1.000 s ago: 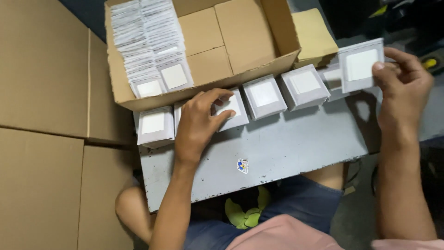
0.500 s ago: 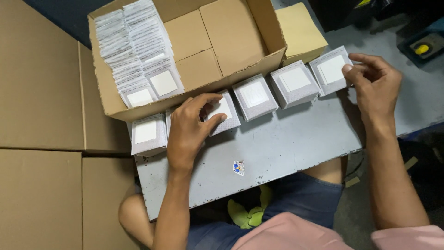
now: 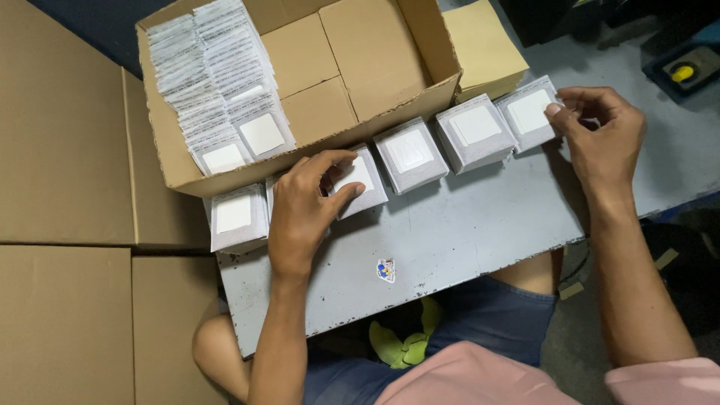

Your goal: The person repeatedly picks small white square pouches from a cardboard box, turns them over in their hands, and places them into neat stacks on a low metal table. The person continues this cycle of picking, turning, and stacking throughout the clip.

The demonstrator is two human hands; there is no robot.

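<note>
Along the front wall of the cardboard box [image 3: 315,146], your left hand [image 3: 304,217] grips one small white pack [image 3: 358,180] and your right hand [image 3: 604,135] pinches the end pack [image 3: 525,114], keeping the row aligned on the bench [image 3: 450,232].

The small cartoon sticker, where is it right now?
The sticker sits on the grey board, near its front edge, just right of the left hand's wrist.
</note>
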